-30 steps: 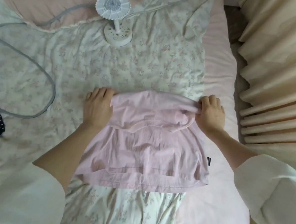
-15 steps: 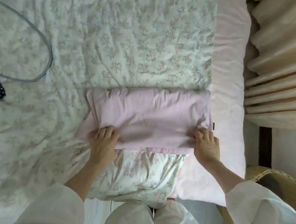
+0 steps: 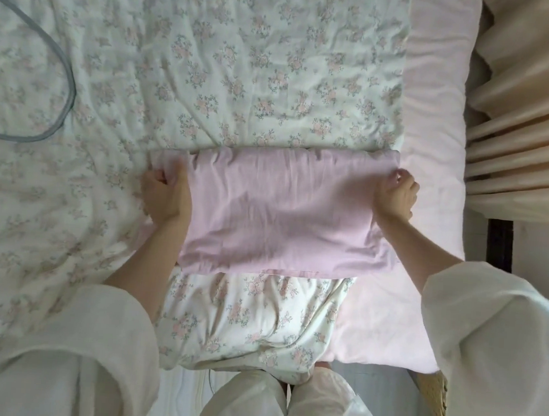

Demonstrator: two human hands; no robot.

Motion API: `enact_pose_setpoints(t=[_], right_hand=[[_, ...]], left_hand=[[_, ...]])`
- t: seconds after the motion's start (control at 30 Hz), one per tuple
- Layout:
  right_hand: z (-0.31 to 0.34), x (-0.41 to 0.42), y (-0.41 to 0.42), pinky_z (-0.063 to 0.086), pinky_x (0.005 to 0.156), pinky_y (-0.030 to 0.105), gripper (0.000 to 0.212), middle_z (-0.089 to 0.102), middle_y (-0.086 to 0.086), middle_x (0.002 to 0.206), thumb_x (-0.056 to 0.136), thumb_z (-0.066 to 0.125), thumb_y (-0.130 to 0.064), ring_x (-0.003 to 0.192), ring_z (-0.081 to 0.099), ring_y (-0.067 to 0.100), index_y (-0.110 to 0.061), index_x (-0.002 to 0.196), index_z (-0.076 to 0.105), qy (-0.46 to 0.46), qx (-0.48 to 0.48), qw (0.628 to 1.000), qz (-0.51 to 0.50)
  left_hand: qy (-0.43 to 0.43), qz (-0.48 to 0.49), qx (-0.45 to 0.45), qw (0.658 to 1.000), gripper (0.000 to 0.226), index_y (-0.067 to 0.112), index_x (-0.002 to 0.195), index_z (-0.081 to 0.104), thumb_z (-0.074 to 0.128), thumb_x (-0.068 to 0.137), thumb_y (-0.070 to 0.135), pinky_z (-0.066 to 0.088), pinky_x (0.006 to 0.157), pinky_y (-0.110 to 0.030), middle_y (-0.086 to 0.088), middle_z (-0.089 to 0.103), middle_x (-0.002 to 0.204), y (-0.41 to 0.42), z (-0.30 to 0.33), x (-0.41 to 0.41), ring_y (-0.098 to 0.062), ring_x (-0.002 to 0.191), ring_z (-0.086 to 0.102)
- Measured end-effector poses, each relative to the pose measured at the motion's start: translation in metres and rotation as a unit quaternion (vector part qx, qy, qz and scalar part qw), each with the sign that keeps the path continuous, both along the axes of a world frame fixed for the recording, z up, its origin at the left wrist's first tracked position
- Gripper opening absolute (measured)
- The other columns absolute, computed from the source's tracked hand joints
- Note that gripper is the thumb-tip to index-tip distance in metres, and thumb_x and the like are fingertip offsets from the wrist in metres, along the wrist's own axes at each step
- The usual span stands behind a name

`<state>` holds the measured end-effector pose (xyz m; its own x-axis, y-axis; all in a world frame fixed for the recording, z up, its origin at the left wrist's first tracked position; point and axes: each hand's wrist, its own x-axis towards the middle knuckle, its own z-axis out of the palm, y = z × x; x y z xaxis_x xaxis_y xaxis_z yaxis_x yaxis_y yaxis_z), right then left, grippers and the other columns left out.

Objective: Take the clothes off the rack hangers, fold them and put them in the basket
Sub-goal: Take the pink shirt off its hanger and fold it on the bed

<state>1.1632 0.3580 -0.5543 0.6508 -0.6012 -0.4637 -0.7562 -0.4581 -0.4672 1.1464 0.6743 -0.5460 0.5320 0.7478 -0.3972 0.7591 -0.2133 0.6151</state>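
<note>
A pink garment [image 3: 282,208] lies folded into a wide rectangle on the floral quilt [image 3: 242,77]. My left hand [image 3: 165,191] grips its left end, fingers curled round the cloth near the far corner. At the right end my right hand [image 3: 396,196] pinches the far right corner. A woven basket [image 3: 435,397] shows only as a rim at the lower right, beside the bed.
A grey cable [image 3: 66,89] loops across the quilt at the left. A pink sheet [image 3: 432,121] edges the bed on the right, with cream curtains [image 3: 523,110] beyond it. My legs in white trousers [image 3: 255,402] stand against the bed's near edge.
The garment was folded in half toward me. Both hands then moved from its near edge up to its two far ends and took hold there.
</note>
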Motion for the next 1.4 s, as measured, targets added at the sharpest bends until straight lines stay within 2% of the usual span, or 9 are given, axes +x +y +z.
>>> enact_pose_setpoints(t=[0.3, 0.47, 0.57, 0.63, 0.8, 0.93, 1.13, 1.23, 1.4], right_hand=[[-0.016, 0.045, -0.02, 0.033, 0.072, 0.022, 0.035, 0.049, 0.005, 0.099, 0.097, 0.04, -0.024, 0.089, 0.046, 0.018, -0.006, 0.125, 0.047, -0.022, 0.108, 0.983, -0.146], [-0.016, 0.038, -0.022, 0.037, 0.073, 0.025, 0.018, 0.052, 0.001, 0.095, 0.096, 0.04, -0.022, 0.092, 0.052, 0.023, -0.016, 0.113, 0.043, -0.065, 0.088, 0.977, -0.183], [-0.014, 0.029, -0.019, 0.035, 0.096, 0.041, 0.037, 0.042, 0.01, 0.135, 0.096, 0.038, -0.024, 0.125, 0.041, 0.028, -0.016, 0.132, 0.037, -0.014, -0.044, 0.996, -0.071], [-0.014, 0.018, -0.012, 0.024, 0.107, 0.049, 0.048, 0.031, 0.012, 0.146, 0.095, 0.036, -0.021, 0.134, 0.03, 0.028, -0.014, 0.142, 0.029, -0.031, -0.155, 0.984, 0.083], [-0.018, -0.007, 0.033, 0.0, 0.113, 0.058, 0.057, 0.019, 0.013, 0.155, 0.092, 0.022, -0.03, 0.144, 0.015, 0.029, -0.019, 0.148, 0.022, -0.096, -0.163, 0.886, 0.423], [-0.04, -0.011, 0.047, -0.006, 0.111, 0.059, 0.056, 0.0, 0.008, 0.158, 0.094, 0.018, -0.041, 0.146, -0.001, 0.029, -0.032, 0.149, 0.008, -0.014, -0.184, 0.849, 0.496], [-0.055, -0.026, -0.009, -0.006, 0.115, 0.051, 0.061, -0.008, 0.006, 0.158, 0.096, 0.019, -0.047, 0.145, -0.008, 0.025, -0.029, 0.149, -0.004, 0.071, -0.206, 0.881, 0.42], [-0.051, -0.046, -0.029, 0.004, 0.117, 0.049, 0.072, -0.01, 0.005, 0.158, 0.095, 0.029, -0.051, 0.145, -0.006, 0.025, -0.02, 0.149, -0.007, 0.084, -0.116, 0.944, 0.298], [-0.036, -0.07, -0.038, 0.031, 0.108, 0.044, 0.084, 0.041, 0.018, 0.139, 0.079, 0.058, -0.048, 0.129, 0.037, 0.032, -0.003, 0.143, 0.026, 0.012, 0.058, 0.994, 0.094]], left_hand=[[-0.053, 0.059, 0.032, 0.996, 0.017, 0.007, 0.091, 0.054, 0.042, 0.097, 0.017, 0.035, 0.063, -0.02, -0.012, 0.055, 0.094, 0.02, -0.006, 0.031, -0.015, 0.082, 0.045], [-0.027, 0.099, 0.049, 0.993, 0.033, 0.025, 0.066, 0.036, 0.04, 0.098, 0.018, 0.035, 0.055, -0.016, -0.004, 0.05, 0.094, 0.029, -0.004, 0.033, -0.016, 0.082, 0.046], [-0.009, 0.058, 0.076, 0.995, 0.017, 0.019, 0.103, 0.053, 0.037, 0.098, 0.022, 0.042, 0.088, -0.033, -0.01, 0.051, 0.119, 0.016, -0.004, 0.033, -0.025, 0.106, 0.05], [0.057, -0.022, 0.179, 0.982, 0.041, 0.014, 0.134, 0.04, 0.037, 0.096, 0.027, 0.029, 0.105, -0.042, -0.011, 0.036, 0.143, 0.004, -0.007, 0.026, -0.029, 0.13, 0.034], [-0.019, -0.443, 0.317, 0.838, 0.054, 0.022, 0.141, 0.038, 0.037, 0.09, 0.035, 0.01, 0.11, -0.055, -0.009, 0.03, 0.152, -0.062, -0.013, -0.007, -0.032, 0.14, 0.022], [0.003, -0.622, 0.333, 0.709, 0.056, 0.03, 0.141, 0.037, 0.039, 0.087, 0.044, 0.01, 0.11, -0.062, -0.009, 0.027, 0.154, -0.087, -0.043, -0.026, -0.032, 0.142, 0.018], [0.114, -0.57, 0.351, 0.734, 0.062, 0.033, 0.148, 0.012, 0.018, 0.09, 0.054, 0.0, 0.112, -0.06, -0.008, 0.006, 0.159, -0.022, -0.063, -0.045, -0.03, 0.145, 0.002], [0.16, -0.515, 0.322, 0.778, 0.062, 0.033, 0.149, 0.01, 0.016, 0.09, 0.052, -0.003, 0.112, -0.061, -0.009, -0.001, 0.159, -0.025, -0.055, -0.05, -0.032, 0.145, -0.006], [0.103, -0.478, 0.28, 0.827, 0.064, 0.029, 0.147, 0.021, 0.028, 0.087, 0.049, 0.004, 0.108, -0.069, -0.013, 0.01, 0.157, -0.074, -0.044, -0.05, -0.037, 0.144, 0.004]])
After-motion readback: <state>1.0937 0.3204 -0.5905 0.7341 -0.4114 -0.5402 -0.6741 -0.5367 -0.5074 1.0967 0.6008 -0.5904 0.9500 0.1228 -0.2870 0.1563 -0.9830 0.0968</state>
